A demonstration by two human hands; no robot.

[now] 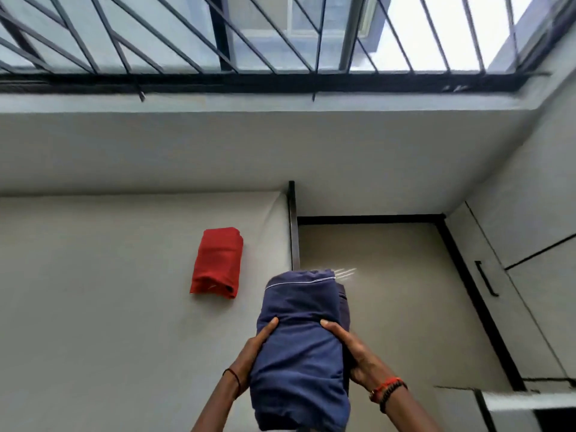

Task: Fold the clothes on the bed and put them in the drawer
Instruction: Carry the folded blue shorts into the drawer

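A folded navy blue garment [299, 347] with a white-stitched edge is lifted above the bed's right side. My left hand [254, 353] grips its left side, thumb on top. My right hand [352, 353] grips its right side the same way. The fingers of both hands are hidden under the cloth. A folded red garment [216, 263] lies on the pale bed sheet [93, 291], to the left of and beyond the blue one.
A dark bed frame post [293, 226] marks the bed's right edge, with beige floor [389, 291] beyond it. White cabinet fronts with a black handle [486, 279] stand at the right. A barred window [280, 42] runs along the far wall.
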